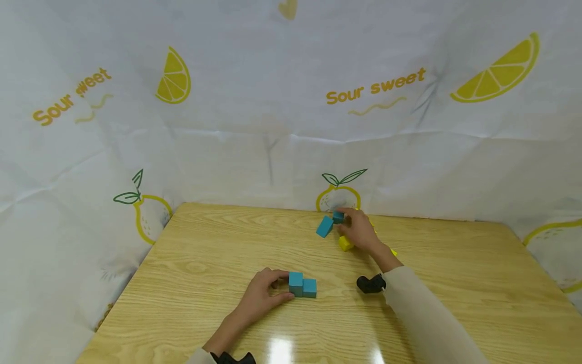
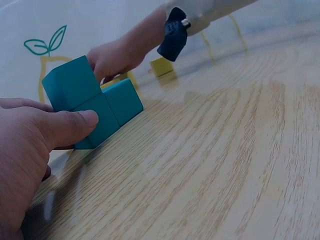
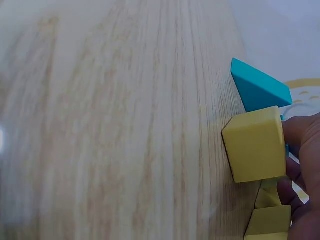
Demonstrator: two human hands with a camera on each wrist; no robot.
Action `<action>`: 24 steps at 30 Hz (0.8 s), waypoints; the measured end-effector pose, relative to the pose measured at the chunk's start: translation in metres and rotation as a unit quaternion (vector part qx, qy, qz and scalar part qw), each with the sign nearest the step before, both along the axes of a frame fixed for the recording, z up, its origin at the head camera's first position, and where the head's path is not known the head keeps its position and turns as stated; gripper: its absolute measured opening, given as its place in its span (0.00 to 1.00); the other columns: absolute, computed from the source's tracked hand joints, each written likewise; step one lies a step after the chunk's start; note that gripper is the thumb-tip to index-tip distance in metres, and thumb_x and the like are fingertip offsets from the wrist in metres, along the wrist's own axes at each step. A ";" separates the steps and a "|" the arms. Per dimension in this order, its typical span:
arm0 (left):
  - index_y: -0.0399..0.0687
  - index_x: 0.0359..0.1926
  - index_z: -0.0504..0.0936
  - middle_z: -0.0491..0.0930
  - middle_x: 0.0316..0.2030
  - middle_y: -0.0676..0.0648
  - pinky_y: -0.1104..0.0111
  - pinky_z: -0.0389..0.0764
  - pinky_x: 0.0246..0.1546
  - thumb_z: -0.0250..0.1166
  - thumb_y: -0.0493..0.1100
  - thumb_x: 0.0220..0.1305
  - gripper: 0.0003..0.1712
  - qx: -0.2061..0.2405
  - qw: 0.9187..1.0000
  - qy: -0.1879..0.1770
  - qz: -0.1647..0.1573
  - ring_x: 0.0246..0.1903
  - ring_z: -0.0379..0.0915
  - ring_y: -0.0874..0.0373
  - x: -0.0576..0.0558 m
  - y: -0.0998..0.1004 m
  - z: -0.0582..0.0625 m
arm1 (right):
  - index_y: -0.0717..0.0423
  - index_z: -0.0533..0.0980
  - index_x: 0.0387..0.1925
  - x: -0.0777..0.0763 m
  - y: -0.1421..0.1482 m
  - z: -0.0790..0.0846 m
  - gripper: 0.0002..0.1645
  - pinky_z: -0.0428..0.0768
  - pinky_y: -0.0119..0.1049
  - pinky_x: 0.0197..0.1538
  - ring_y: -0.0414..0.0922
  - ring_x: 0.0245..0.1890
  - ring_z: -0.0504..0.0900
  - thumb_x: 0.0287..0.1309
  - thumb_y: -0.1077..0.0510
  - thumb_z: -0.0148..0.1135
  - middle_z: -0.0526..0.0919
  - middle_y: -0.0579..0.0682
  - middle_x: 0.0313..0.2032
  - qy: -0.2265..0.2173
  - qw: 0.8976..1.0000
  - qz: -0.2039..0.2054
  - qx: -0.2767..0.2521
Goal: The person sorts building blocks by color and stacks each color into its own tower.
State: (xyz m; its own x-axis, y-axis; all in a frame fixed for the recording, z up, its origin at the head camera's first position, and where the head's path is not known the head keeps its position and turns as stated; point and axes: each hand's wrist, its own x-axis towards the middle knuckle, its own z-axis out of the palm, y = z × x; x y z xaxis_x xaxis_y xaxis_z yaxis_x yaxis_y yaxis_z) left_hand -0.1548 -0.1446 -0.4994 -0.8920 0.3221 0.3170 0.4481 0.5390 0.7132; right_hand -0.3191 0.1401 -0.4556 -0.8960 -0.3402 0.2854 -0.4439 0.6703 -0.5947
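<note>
My left hand (image 1: 260, 297) grips a stack of two blue cubes (image 1: 295, 284), thumb on the near side and fingers behind. Another blue cube (image 1: 309, 288) sits against the stack's right side; the left wrist view shows this L-shaped group (image 2: 123, 101) close up. Toward the back of the table, my right hand (image 1: 361, 230) pinches a small blue cube (image 1: 338, 217) between thumb and fingers. Just left of it lies a longer blue block (image 1: 325, 226), slanted at one end in the right wrist view. A yellow block (image 3: 256, 146) stands beside the right hand and partly hides its fingers there.
More yellow blocks lie under and behind the right hand, one a yellow piece (image 3: 270, 221) and another a yellow cube (image 2: 161, 66) off to the side. A white curtain (image 1: 245, 167) with lemon prints rises along the back edge of the wooden table (image 1: 218, 247).
</note>
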 end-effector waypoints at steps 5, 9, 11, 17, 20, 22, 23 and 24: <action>0.54 0.54 0.81 0.78 0.39 0.58 0.69 0.71 0.34 0.71 0.54 0.55 0.25 -0.003 1.000 -0.001 0.001 0.31 0.65 0.64 -0.001 0.001 0.000 | 0.67 0.72 0.58 0.000 -0.001 -0.001 0.25 0.71 0.53 0.52 0.59 0.49 0.71 0.58 0.66 0.63 0.74 0.65 0.54 0.004 1.000 -0.011 -0.002; 0.55 0.54 0.81 0.78 0.40 0.58 0.69 0.71 0.34 0.71 0.54 0.55 0.25 -0.003 1.000 -0.003 0.001 0.32 0.65 0.64 0.000 0.000 -0.001 | 0.66 0.72 0.58 -0.002 -0.004 -0.003 0.27 0.71 0.52 0.51 0.58 0.50 0.71 0.58 0.61 0.66 0.75 0.63 0.52 0.004 1.000 -0.026 0.005; 0.55 0.54 0.81 0.78 0.40 0.58 0.69 0.71 0.34 0.71 0.54 0.55 0.25 -0.002 1.000 -0.002 0.001 0.31 0.65 0.64 -0.001 0.000 -0.001 | 0.66 0.72 0.58 -0.003 -0.004 -0.003 0.28 0.72 0.52 0.50 0.57 0.49 0.71 0.57 0.59 0.67 0.75 0.62 0.51 -0.002 0.999 -0.036 0.008; 0.56 0.54 0.81 0.78 0.39 0.59 0.70 0.71 0.33 0.71 0.54 0.55 0.25 -0.001 1.000 -0.003 0.000 0.31 0.65 0.65 0.000 0.001 -0.001 | 0.65 0.73 0.57 -0.005 -0.004 -0.004 0.28 0.73 0.50 0.49 0.56 0.49 0.70 0.57 0.58 0.67 0.76 0.61 0.49 -0.015 0.997 -0.063 0.042; 0.56 0.53 0.81 0.77 0.38 0.59 0.70 0.70 0.33 0.71 0.54 0.55 0.24 -0.002 1.000 0.000 0.001 0.31 0.64 0.65 0.000 0.001 -0.001 | 0.64 0.75 0.56 -0.005 -0.003 -0.003 0.27 0.73 0.50 0.48 0.56 0.48 0.71 0.57 0.57 0.68 0.78 0.60 0.50 -0.011 0.995 -0.069 0.065; 0.56 0.53 0.81 0.77 0.38 0.59 0.70 0.70 0.33 0.71 0.53 0.55 0.24 -0.004 1.000 0.002 0.003 0.30 0.64 0.65 0.000 0.000 0.000 | 0.64 0.76 0.55 -0.005 -0.003 -0.002 0.26 0.74 0.49 0.47 0.55 0.46 0.72 0.56 0.56 0.69 0.79 0.60 0.49 -0.004 0.994 -0.070 0.079; 0.56 0.53 0.81 0.77 0.38 0.59 0.70 0.70 0.33 0.71 0.54 0.55 0.24 -0.005 1.000 0.003 0.003 0.30 0.64 0.65 0.000 0.000 0.000 | 0.63 0.76 0.54 -0.005 -0.003 -0.001 0.26 0.74 0.49 0.46 0.55 0.46 0.72 0.55 0.56 0.69 0.79 0.60 0.49 -0.002 0.994 -0.070 0.084; 0.56 0.53 0.81 0.77 0.37 0.59 0.70 0.70 0.33 0.71 0.54 0.55 0.24 -0.005 1.000 0.003 0.004 0.30 0.64 0.65 0.000 0.000 0.000 | 0.63 0.77 0.54 -0.005 -0.004 -0.001 0.26 0.74 0.49 0.46 0.55 0.45 0.72 0.55 0.56 0.69 0.80 0.60 0.48 0.000 0.994 -0.068 0.087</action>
State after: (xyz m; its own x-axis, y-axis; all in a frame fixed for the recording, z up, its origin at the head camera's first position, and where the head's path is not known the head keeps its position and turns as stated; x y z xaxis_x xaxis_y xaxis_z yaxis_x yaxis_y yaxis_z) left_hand -0.1549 -0.1448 -0.4996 -0.8924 0.3191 0.3191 0.4486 0.5496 0.7048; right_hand -0.3237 0.1365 -0.4566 -0.9373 -0.2597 0.2326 -0.3417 0.8169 -0.4646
